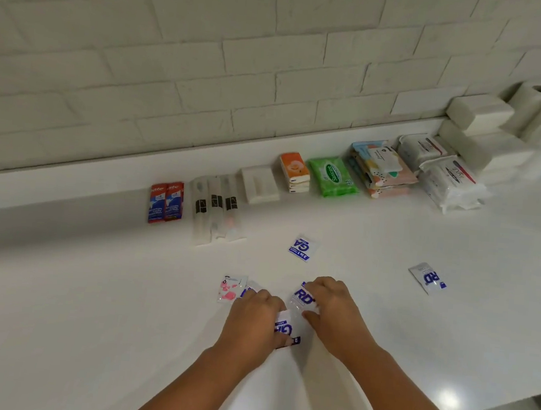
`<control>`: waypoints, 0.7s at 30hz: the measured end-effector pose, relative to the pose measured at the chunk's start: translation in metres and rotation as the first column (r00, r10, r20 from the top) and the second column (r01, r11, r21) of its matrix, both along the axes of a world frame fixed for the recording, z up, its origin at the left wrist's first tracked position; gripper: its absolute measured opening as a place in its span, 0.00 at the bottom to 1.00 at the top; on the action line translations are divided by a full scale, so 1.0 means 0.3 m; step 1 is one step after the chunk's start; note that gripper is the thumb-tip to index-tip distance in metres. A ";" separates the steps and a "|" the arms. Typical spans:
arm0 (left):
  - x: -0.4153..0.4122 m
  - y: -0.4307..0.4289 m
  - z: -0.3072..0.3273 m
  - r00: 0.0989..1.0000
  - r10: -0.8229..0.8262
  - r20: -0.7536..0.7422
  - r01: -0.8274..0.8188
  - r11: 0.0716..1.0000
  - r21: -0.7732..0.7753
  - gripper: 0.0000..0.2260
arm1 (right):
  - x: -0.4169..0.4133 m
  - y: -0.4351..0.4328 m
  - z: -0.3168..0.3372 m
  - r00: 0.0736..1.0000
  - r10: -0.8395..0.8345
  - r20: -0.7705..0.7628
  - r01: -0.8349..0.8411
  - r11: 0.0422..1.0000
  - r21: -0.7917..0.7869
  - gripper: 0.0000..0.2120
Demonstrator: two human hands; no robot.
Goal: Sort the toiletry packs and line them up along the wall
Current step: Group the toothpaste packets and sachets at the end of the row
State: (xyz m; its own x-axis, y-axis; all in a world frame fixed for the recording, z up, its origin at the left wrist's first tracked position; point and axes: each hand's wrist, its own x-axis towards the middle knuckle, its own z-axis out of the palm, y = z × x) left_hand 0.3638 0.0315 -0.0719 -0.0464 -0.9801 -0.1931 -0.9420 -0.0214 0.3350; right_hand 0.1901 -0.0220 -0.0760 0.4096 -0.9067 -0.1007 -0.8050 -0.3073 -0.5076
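Well out from the wall (209, 68), left hand (254, 318) and right hand (331, 311) each pinch overlapping blue sachets (303, 297); slick film risks a slip.

Left hand (254, 318) and right hand (331, 311) grip blue-white sachets (303, 297) at six o'clock; toiletry packs (332, 177) line the wall (209, 68) at twelve

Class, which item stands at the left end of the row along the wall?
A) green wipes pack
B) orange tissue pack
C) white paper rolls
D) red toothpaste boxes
D: the red toothpaste boxes close the row's left end, next to the clear toothbrush packs.
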 end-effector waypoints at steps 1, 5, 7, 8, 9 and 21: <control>-0.004 -0.003 0.005 1.000 0.015 -0.025 -0.015 1.000 0.002 0.22 | 0.002 -0.006 0.002 1.000 -0.006 -0.018 0.006 1.000 0.016 0.24; 0.002 0.004 0.020 0.974 0.119 -0.193 -0.117 0.993 0.019 0.14 | 0.023 -0.045 0.026 0.997 -0.011 -0.077 0.019 0.995 0.100 0.30; 0.019 0.009 0.024 0.945 0.161 -0.286 -0.155 0.987 0.044 0.13 | 0.028 -0.073 0.034 0.992 0.014 -0.125 0.007 0.986 0.170 0.31; 0.027 0.010 0.025 0.927 0.176 -0.332 -0.165 0.984 0.059 0.13 | 0.030 -0.089 0.038 0.989 0.034 -0.143 -0.004 0.979 0.206 0.30; 0.037 0.012 0.029 0.912 0.178 -0.370 -0.166 0.984 0.065 0.14 | 0.030 -0.102 0.042 0.986 0.059 -0.159 -0.020 0.972 0.234 0.28; 0.250 0.075 0.108 0.709 0.401 -0.579 -0.474 0.880 0.030 0.04 | 0.188 -0.112 0.126 0.997 0.063 0.037 -0.068 0.981 0.182 0.09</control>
